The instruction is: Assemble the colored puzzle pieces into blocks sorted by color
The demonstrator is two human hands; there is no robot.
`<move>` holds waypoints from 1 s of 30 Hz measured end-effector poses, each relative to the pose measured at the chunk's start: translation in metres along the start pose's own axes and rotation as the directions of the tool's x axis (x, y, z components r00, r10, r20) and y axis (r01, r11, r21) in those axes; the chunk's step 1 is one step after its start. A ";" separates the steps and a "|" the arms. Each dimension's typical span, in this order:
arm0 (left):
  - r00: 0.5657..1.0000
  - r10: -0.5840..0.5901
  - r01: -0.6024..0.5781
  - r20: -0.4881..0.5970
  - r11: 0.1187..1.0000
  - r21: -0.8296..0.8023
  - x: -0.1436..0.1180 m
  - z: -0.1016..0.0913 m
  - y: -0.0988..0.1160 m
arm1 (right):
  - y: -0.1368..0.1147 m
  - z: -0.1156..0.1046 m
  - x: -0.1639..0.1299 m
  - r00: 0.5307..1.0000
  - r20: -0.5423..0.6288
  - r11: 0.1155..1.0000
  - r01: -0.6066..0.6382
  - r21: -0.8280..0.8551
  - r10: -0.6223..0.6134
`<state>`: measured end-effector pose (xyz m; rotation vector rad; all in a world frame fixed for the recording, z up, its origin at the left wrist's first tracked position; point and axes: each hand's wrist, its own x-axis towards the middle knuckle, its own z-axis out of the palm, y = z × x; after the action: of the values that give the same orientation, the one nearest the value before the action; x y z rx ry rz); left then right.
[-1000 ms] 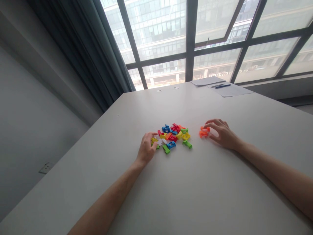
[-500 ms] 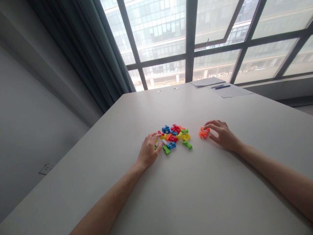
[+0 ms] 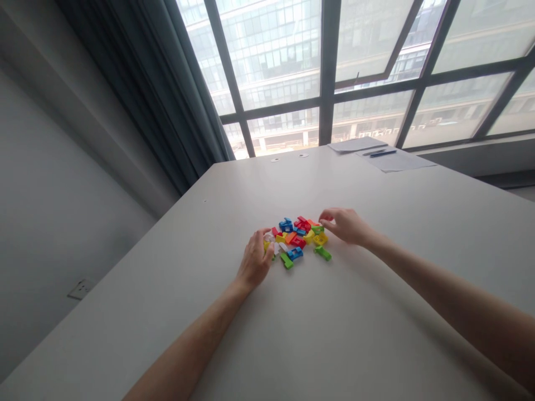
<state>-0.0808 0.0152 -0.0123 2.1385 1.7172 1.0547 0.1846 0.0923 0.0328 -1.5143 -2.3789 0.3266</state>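
Note:
Small plastic building pieces lie in a loose pile in the middle of the table, among them a blue piece [image 3: 295, 253], a red piece [image 3: 298, 242], a yellow piece [image 3: 320, 239] and a green piece [image 3: 322, 253]. At the pile's left edge rests my left hand [image 3: 256, 257], fingers curved and thumb apart, beside white and yellow pieces that it partly hides. My right hand [image 3: 345, 225] hovers by the pile's right side, its thumb and fingers bent with a gap between them. No piece shows in its grasp. The orange pieces seen earlier are out of sight, perhaps behind this hand.
The white table [image 3: 259, 340] runs up to the window. Sheets of paper [image 3: 403, 162] with a dark pen [image 3: 383, 153] lie at its far right. A dark curtain [image 3: 167, 100] hangs at the left, and a wall socket [image 3: 81, 289] sits below.
My right hand has moved left, from the orange pieces to the pile's right edge. The orange pieces no longer show. My left hand has stayed almost in place.

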 end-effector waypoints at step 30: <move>0.992 -0.089 0.070 -0.094 0.980 -0.186 0.000 0.002 -0.005 | -0.007 -0.011 0.042 0.945 0.122 0.941 -0.276 -0.194 0.302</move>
<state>-0.0833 0.0170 -0.0171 1.9188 1.6623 1.2658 0.1657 0.1281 0.0513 -1.9954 -2.3454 0.3131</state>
